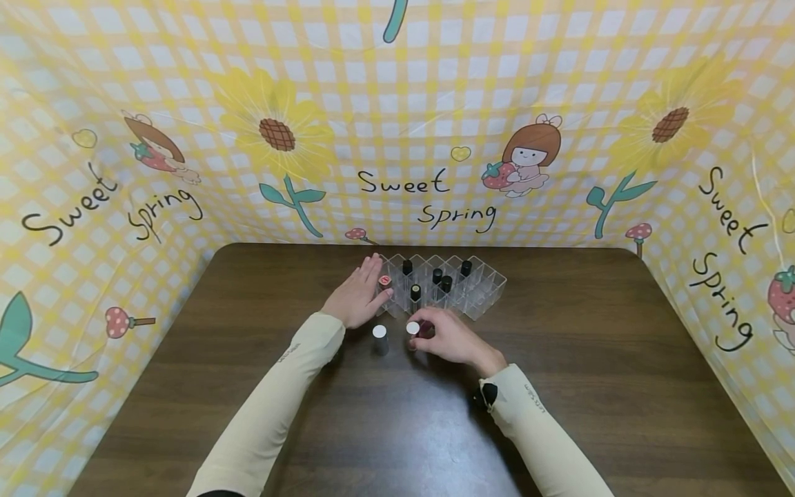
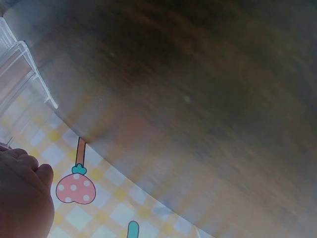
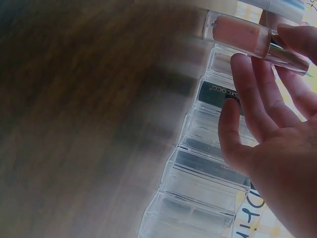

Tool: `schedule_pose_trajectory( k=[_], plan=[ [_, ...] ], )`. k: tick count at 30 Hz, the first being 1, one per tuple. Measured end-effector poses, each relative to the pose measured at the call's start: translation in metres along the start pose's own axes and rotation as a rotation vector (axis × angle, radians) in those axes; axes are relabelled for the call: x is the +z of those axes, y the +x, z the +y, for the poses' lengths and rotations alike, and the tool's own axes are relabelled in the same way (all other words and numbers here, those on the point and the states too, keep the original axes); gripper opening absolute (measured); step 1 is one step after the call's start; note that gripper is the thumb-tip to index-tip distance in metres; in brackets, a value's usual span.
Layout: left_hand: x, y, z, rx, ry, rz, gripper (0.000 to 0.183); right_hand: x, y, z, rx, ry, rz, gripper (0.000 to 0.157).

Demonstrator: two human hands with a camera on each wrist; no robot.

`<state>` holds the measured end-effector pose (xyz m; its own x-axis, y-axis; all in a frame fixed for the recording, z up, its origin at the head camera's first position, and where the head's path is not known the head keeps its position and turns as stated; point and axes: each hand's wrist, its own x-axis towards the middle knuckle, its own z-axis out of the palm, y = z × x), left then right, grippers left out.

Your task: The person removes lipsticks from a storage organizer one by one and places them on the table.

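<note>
My right hand (image 1: 450, 335) pinches a lip gloss tube (image 3: 235, 34) between thumb and fingers. The tube has pink gloss in a clear body and a shiny silver cap, and it is in front of a clear divided organizer (image 1: 491, 293). At the organizer's left end, my left hand (image 1: 355, 297) lies along its side with fingers extended. A second tube with a silver-white top (image 1: 380, 339) stands on the table between the hands. Inside the organizer are several black-capped tubes (image 1: 415, 293) and one red-topped tube (image 1: 385, 281) beside the left fingers.
The brown wooden table (image 1: 590, 373) is enclosed at the back and sides by a yellow checked cloth (image 1: 397, 110). Behind the organizer runs the table's back edge. Several compartments at the organizer's right end hold no tubes.
</note>
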<state>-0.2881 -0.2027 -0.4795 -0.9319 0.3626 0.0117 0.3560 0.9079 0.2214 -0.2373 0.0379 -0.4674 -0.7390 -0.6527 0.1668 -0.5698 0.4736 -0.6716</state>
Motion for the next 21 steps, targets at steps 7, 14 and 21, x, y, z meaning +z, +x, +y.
schedule_pose_trajectory(
  k=[7,14,21],
  plan=[
    [0.0008,0.0005,0.0,-0.004,0.002,0.0,0.075,0.0008,0.0004,0.0007,0.003,-0.009,0.001,0.017],
    [0.0012,0.0008,-0.0005,-0.003,0.003,0.001,0.075,0.0027,0.0012,0.0043,0.002,-0.016,-0.006,0.019],
    [0.0007,-0.0004,-0.0008,-0.001,0.01,-0.003,0.079,0.001,0.001,0.0063,0.009,-0.017,-0.015,0.029]
  ],
)
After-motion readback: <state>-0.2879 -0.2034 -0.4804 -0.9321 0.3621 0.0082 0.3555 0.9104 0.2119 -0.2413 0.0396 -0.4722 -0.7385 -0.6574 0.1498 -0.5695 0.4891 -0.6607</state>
